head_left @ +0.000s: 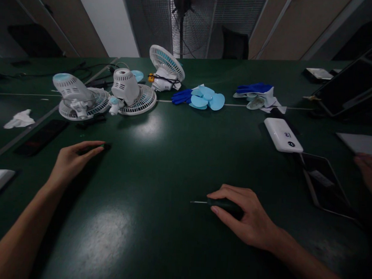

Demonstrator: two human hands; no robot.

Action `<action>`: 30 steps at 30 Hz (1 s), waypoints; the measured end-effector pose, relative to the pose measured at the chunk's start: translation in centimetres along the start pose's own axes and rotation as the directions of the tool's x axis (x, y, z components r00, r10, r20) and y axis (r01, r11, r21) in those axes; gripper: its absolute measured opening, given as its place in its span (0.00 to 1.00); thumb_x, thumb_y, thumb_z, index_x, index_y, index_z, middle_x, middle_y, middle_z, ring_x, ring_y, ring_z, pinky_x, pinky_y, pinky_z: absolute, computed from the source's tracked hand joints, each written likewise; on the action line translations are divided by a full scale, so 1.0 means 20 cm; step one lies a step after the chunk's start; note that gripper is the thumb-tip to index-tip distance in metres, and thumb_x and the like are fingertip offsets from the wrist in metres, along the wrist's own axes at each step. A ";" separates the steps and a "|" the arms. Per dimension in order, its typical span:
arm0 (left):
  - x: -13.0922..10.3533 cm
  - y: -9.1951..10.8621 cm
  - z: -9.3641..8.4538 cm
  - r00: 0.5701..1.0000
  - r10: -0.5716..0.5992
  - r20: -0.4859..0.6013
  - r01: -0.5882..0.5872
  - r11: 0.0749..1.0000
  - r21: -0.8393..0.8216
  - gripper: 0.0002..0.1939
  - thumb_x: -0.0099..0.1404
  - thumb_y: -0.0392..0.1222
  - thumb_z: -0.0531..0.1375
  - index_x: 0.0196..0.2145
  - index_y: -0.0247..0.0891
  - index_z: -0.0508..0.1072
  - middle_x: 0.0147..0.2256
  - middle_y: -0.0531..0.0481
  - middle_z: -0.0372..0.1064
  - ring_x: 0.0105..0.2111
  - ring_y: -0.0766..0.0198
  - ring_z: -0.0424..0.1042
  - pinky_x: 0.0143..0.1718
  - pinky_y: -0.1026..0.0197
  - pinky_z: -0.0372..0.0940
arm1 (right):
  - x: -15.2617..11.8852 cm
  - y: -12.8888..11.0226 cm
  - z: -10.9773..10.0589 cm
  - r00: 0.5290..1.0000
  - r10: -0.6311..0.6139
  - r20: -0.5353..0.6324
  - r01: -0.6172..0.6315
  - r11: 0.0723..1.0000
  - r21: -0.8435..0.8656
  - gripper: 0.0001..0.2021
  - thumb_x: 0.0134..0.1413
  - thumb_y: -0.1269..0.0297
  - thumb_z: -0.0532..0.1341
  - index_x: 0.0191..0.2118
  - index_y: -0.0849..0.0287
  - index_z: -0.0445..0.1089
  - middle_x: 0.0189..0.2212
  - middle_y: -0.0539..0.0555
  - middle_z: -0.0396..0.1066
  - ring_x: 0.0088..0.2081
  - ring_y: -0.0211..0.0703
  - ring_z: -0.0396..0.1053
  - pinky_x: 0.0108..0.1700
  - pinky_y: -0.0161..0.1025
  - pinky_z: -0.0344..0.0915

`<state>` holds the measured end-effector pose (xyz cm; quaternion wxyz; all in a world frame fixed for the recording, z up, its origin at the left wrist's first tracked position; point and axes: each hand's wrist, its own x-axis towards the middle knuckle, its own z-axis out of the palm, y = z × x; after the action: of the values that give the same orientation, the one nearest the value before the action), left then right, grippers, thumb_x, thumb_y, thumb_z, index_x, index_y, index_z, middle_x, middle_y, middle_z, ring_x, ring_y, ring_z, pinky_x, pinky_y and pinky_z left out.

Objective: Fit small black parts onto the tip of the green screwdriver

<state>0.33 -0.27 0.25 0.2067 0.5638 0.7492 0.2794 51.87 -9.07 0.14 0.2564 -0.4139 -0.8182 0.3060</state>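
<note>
Head view. Right hand lies low on the dark green desk, fingers curled over the dark handle of a small screwdriver; its thin metal shaft pokes out to the left, flat on the surface, near centre. Left hand rests at near left, fingers drawn together over something small and dark with a green tip; what it is, I cannot tell.

Risks, as judgement: the grip on the screwdriver looks loose, so it may roll or skid when lifted. A wide sweep right could knock the white device or the tablet just beside it.

Far side: three white desk fans tipped over, loose light-blue fan blades, blue gloves.

Hard to read: dim light, the screwdriver tip too fine to type, another person's hand cut off at the right edge, a black phone barely separable from the desk.
</note>
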 end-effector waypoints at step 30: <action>-0.65 0.74 0.60 0.597 0.642 0.480 -0.579 0.760 -0.296 0.08 0.70 0.44 0.63 0.47 0.45 0.78 0.43 0.49 0.77 0.44 0.59 0.73 0.48 0.52 0.61 | 0.01 0.00 0.01 0.999 -0.005 0.039 0.004 0.999 0.036 0.11 0.66 0.67 0.63 0.52 0.55 0.74 0.39 0.52 0.77 0.38 0.44 0.76 0.43 0.43 0.66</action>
<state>22.26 -7.40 0.63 0.3368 0.8292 0.4002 0.1972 51.53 -8.96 0.09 0.2486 -0.4013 -0.8182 0.3281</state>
